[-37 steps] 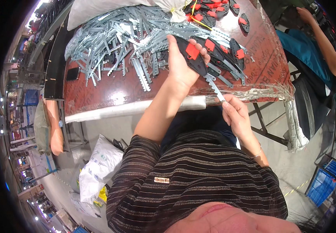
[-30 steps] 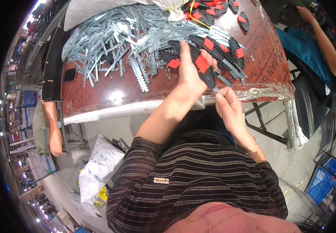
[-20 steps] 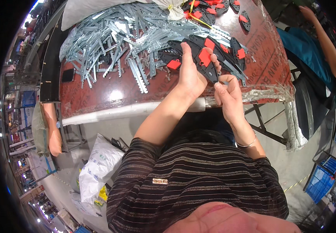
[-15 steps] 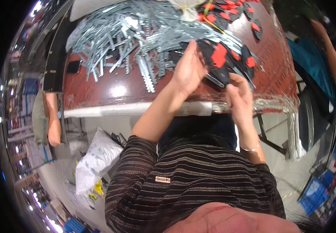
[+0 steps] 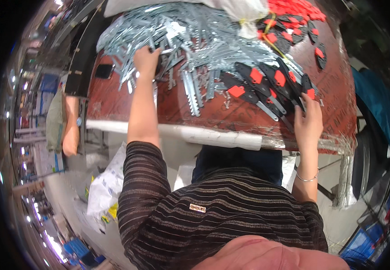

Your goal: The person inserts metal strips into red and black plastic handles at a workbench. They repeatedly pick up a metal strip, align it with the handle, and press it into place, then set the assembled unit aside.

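My left hand [image 5: 147, 63] reaches into the near left part of a heap of toothed metal strips [image 5: 195, 49]. Its fingers are curled and partly hidden, with something dark beside the thumb; what they hold, if anything, I cannot make out. On the right, my right hand [image 5: 309, 121] has bent fingers at the near end of a black piece with a red patch [image 5: 310, 93], its dark edge between finger and thumb. Beside it fan out several similar black, pointed pieces [image 5: 252, 95] with red patches; metal strips stick out from some.
Further back lie more black-and-red pieces [image 5: 289, 36], a red heap [image 5: 299, 8] and a white sack [image 5: 244, 10] with a yellow strap [image 5: 269, 40]. A dark flat object [image 5: 104, 71] lies at left. Another person's arm [image 5: 71, 126] rests beyond the table's left edge.
Both hands were together around a black-and-red piece. My left hand has left it and moved left into the metal strips; my right hand has moved right, and the black pieces now lie fanned out.
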A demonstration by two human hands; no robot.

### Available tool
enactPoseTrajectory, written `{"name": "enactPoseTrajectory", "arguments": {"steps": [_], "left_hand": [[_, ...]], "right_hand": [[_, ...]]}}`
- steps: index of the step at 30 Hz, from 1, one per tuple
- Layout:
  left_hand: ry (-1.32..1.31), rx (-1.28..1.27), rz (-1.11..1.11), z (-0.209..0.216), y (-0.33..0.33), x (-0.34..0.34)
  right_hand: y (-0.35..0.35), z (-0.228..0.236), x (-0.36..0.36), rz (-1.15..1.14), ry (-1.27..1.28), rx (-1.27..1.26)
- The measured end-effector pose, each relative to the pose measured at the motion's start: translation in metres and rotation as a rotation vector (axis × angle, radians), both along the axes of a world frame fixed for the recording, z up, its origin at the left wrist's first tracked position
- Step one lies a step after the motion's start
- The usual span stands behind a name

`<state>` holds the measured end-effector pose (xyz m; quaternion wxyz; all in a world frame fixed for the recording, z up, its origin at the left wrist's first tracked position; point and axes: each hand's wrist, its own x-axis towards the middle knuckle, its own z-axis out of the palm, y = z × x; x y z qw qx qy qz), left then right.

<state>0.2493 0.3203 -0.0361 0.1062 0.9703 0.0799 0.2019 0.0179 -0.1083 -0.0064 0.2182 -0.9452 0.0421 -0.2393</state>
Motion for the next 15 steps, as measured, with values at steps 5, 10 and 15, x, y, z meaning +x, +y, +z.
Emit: {"name": "enactPoseTrajectory", "arguments": {"steps": [5,10,15], "left_hand": [[0.122,0.035,-0.013,0.025,0.015,-0.01],[-0.158,-0.166,-0.246,0.066,-0.029,-0.055],[0.292,-0.503,-1.178,0.094,-0.177,-0.148]], "right_hand": [[-0.003,0.003,-0.008,0.022,-0.023,0.0],[-0.002,0.017,-0.022,0.041,-0.23,0.01],[0.023,0.041,-0.032,0.307,-0.215,-0.026]]}}
